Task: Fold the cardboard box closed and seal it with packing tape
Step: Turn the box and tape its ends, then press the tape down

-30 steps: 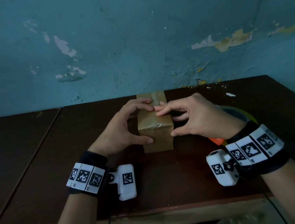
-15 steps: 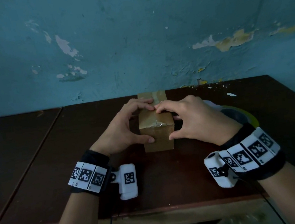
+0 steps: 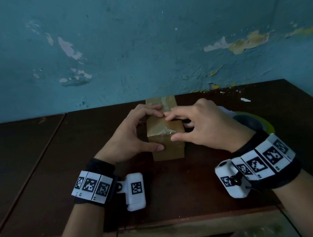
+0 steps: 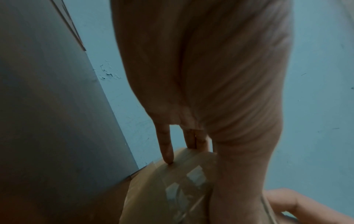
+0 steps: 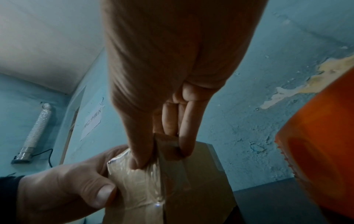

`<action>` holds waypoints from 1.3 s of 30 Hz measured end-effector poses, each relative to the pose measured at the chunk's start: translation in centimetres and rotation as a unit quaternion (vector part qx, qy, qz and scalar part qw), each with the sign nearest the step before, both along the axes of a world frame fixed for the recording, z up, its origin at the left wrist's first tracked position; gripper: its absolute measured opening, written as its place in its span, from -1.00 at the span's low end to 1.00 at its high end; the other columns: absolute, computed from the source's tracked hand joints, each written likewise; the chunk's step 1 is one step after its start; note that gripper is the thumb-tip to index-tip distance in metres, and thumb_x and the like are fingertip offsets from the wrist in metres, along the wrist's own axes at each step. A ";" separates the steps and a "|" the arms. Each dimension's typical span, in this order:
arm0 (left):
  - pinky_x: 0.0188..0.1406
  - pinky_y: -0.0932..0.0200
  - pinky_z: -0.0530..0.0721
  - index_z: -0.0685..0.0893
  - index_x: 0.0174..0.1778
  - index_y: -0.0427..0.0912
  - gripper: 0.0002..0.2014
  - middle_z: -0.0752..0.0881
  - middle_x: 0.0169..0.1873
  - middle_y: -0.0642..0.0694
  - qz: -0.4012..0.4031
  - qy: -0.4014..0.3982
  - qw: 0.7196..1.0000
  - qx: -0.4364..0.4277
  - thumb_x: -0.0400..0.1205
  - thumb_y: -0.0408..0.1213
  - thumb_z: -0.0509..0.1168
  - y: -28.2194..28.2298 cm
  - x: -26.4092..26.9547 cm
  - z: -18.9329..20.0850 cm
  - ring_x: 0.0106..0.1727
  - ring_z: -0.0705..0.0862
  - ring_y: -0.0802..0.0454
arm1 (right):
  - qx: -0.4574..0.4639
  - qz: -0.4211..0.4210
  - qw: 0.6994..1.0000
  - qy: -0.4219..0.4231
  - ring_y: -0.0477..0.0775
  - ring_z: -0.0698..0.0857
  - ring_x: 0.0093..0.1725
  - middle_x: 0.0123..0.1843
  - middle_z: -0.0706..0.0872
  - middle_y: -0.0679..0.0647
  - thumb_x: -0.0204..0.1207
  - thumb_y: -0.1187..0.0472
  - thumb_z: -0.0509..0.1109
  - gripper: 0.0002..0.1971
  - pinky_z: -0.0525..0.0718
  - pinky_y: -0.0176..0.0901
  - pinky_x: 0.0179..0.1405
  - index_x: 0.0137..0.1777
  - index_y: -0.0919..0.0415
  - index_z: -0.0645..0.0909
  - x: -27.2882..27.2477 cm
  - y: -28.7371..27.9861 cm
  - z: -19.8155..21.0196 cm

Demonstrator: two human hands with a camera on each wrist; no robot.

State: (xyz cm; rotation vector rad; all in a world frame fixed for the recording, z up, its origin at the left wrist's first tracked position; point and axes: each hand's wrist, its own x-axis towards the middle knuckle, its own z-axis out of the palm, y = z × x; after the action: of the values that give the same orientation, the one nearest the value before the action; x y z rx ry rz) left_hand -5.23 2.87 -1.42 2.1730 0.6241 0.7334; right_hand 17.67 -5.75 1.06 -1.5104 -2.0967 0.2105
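A small brown cardboard box (image 3: 168,152) stands closed in the middle of the dark table (image 3: 180,193). Shiny clear packing tape (image 3: 168,131) runs along its top and over the near edge. My left hand (image 3: 161,131) grips the box from the left, fingers on top and thumb on the near face. My right hand (image 3: 171,128) holds it from the right, curled fingers (image 5: 184,136) on the taped top, thumb on the tape at the near edge. The left wrist view shows the taped box (image 4: 172,189) under my fingertips (image 4: 167,153).
An orange, saw-toothed tape dispenser (image 5: 316,151) lies close to my right wrist. A yellow-green ring (image 3: 267,127) sits on the table to the right of my right hand. A white scrap (image 3: 245,100) lies at the back right. The blue wall stands just behind the box.
My right hand has curled its fingers and slid its thumb a little to the left along the near top edge. The left hand and the box have stayed put.
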 end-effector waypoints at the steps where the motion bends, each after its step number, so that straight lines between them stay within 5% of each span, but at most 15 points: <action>1: 0.60 -0.24 0.46 0.66 0.36 -0.05 -0.27 0.55 0.53 0.06 0.000 0.000 1.000 0.000 0.27 -0.32 0.76 0.0 0.0 0.0 0.62 0.44 0.01 | 0.004 -0.002 1.000 -0.011 0.12 0.86 0.04 0.10 0.88 0.12 0.34 -0.13 0.68 -0.46 0.86 0.07 -0.08 0.32 -0.02 0.72 -0.1 0.1 0.0; 13: 0.61 -0.21 0.45 0.66 0.36 -0.05 -0.27 0.56 0.52 0.05 -0.003 0.000 1.000 0.005 0.26 -0.30 0.77 0.1 -0.1 0.1 0.62 0.45 0.02 | -0.017 -0.002 1.000 -0.022 0.07 0.85 0.12 0.14 0.88 0.10 0.17 -0.10 0.79 -0.30 0.86 0.02 0.03 0.34 -0.01 0.73 -0.2 -0.2 0.5; 20: 0.60 -0.20 0.46 0.67 0.35 -0.05 -0.28 0.57 0.50 0.06 -0.003 -0.001 1.000 0.010 0.26 -0.30 0.76 0.1 0.0 0.0 0.61 0.45 0.02 | 0.000 -0.008 0.998 -0.060 0.05 0.84 -0.01 0.21 0.86 0.11 0.25 -0.03 0.77 -0.39 0.83 -0.03 0.01 0.32 0.03 0.76 -0.7 -0.3 0.7; 23: 0.62 -0.21 0.44 0.66 0.35 -0.07 -0.27 0.56 0.51 0.05 -0.012 -0.007 1.000 0.000 0.26 -0.31 0.77 0.1 -0.1 0.0 0.62 0.44 0.01 | -0.001 0.001 0.999 -0.045 0.08 0.85 0.07 0.19 0.86 0.12 0.22 -0.05 0.78 -0.37 0.84 0.03 0.02 0.31 0.04 0.76 -0.5 -0.4 0.6; 29: 0.61 -0.18 0.46 0.70 0.31 -0.04 -0.35 0.60 0.49 0.07 -0.008 -0.029 1.000 -0.005 0.30 -0.02 0.70 -0.1 0.1 0.1 0.61 0.48 0.02 | 0.001 0.015 1.000 0.006 0.11 0.86 0.07 0.12 0.88 0.12 0.25 -0.24 0.61 -0.37 0.86 0.09 -0.05 0.29 0.05 0.77 -0.3 -0.3 0.4; 34: 0.59 -0.13 0.50 0.74 0.25 -0.04 -0.41 0.66 0.42 0.01 0.003 -0.046 0.999 0.007 0.31 -0.01 0.68 0.0 0.4 0.1 0.56 0.54 0.00 | 0.002 0.010 1.000 -0.006 0.15 0.85 0.12 0.16 0.87 0.15 0.30 -0.10 0.71 -0.44 0.85 0.13 -0.04 0.30 0.05 0.77 -0.2 -0.1 0.4; 39: 0.61 -0.05 0.47 0.72 0.27 -0.01 -0.35 0.63 0.45 0.03 -0.009 -0.034 0.999 -0.003 0.26 0.01 0.69 0.0 0.1 0.3 0.58 0.51 0.04 | -0.001 0.021 1.000 0.001 0.09 0.85 0.14 0.17 0.88 0.08 0.19 -0.27 0.67 -0.31 0.86 0.07 0.01 0.30 0.04 0.77 -0.3 -0.5 0.7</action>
State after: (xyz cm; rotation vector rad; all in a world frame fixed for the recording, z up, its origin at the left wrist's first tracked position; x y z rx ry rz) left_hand -5.13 2.91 -1.14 2.1372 0.5702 0.7908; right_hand 17.37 -6.26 1.73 -1.4659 -2.1287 0.2297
